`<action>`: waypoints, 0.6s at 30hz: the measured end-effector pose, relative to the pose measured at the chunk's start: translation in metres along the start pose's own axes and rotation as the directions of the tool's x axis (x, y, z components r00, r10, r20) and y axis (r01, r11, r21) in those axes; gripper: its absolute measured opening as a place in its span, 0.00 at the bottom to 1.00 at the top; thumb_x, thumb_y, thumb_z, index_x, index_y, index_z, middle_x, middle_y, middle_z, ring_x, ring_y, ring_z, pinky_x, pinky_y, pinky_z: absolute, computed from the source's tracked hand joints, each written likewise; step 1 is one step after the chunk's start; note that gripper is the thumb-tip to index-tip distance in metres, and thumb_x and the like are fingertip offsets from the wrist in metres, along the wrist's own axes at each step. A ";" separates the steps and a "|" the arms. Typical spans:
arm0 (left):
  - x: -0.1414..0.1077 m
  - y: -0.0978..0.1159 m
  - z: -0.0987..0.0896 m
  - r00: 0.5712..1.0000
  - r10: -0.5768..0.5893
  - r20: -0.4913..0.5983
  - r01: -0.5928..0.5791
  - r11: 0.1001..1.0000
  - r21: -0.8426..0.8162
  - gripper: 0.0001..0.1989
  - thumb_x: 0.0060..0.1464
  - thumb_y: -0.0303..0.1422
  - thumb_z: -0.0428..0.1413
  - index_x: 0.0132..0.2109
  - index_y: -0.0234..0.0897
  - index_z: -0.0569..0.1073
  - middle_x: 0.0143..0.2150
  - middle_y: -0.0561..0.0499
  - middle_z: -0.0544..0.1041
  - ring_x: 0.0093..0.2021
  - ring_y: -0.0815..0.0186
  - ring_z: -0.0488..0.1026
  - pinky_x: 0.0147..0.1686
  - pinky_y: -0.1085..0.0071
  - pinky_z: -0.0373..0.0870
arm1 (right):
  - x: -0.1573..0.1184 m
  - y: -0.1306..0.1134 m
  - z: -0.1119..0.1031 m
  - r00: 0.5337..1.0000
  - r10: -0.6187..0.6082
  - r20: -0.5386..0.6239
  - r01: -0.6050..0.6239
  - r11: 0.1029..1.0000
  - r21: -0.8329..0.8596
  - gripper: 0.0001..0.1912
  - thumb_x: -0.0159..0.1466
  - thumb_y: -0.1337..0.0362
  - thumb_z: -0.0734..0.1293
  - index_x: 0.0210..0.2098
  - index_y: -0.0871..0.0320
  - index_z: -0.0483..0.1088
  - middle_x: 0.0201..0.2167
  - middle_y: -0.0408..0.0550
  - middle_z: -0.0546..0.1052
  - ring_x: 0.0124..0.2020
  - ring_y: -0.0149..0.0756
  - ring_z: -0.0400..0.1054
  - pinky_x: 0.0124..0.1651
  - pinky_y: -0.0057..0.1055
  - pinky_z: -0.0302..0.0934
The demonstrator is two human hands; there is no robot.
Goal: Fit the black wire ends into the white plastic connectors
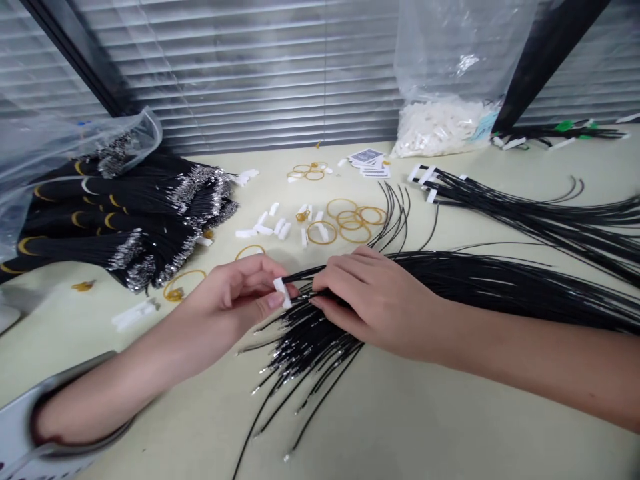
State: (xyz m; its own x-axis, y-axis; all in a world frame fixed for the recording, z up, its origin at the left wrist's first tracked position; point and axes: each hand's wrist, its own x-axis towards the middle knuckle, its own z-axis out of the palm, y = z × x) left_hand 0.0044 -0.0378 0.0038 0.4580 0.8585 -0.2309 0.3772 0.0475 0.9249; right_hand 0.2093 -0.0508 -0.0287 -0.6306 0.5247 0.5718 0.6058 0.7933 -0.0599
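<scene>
Between the thumb and fingers of my left hand [245, 290] is a small white plastic connector housing [283, 292]. Black wires run from the housing toward my right hand [373, 300], whose fingers are closed on a black wire [303, 297] close to its metal-tipped end. Under and beside my right hand lies a large loose bundle of black wires [310, 340], their crimped metal ends fanned out to the left and front. My palm hides part of that bundle.
Tied black wire bundles [150, 213] lie at the left, partly in a clear bag. Loose white housings [283, 228] and yellow rubber bands [355, 223] are scattered mid-table. Wires with housings fitted [480, 200] lie at right. A bag of white housings [440, 127] and cards [369, 160] stand behind.
</scene>
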 end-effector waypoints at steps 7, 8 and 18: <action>-0.003 -0.001 0.002 1.000 0.026 0.002 -0.026 0.999 -0.039 0.07 0.53 0.36 0.56 0.37 0.38 0.68 0.29 0.52 0.72 0.38 0.64 0.72 0.30 0.75 0.64 | 0.001 0.002 -0.001 0.997 -0.072 -0.042 0.074 0.996 0.043 0.13 0.68 0.69 0.55 0.30 0.64 0.67 0.26 0.47 0.70 0.27 0.29 0.60 0.34 0.28 0.55; -0.003 -0.002 0.003 1.000 0.030 -0.001 -0.030 0.998 -0.047 0.07 0.53 0.36 0.56 0.37 0.38 0.69 0.30 0.52 0.72 0.38 0.65 0.72 0.31 0.76 0.64 | 0.000 0.002 -0.002 0.996 -0.074 -0.044 0.076 0.996 0.046 0.13 0.68 0.69 0.55 0.30 0.64 0.66 0.26 0.47 0.70 0.27 0.28 0.60 0.33 0.28 0.54; -0.003 -0.003 0.006 1.000 0.027 0.006 -0.026 0.991 -0.129 0.06 0.53 0.33 0.57 0.37 0.37 0.68 0.32 0.55 0.72 0.33 0.72 0.67 0.32 0.79 0.62 | 0.000 -0.001 -0.005 0.990 -0.041 -0.137 0.040 0.999 -0.009 0.09 0.65 0.71 0.58 0.30 0.64 0.67 0.28 0.49 0.70 0.31 0.30 0.61 0.36 0.29 0.57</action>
State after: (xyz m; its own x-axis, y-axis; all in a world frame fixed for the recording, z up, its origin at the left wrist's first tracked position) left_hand 0.0062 -0.0436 -0.0003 0.4731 0.8561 -0.2077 0.2579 0.0909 0.9619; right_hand 0.2110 -0.0528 -0.0245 -0.5825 0.4446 0.6805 0.5844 0.8110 -0.0297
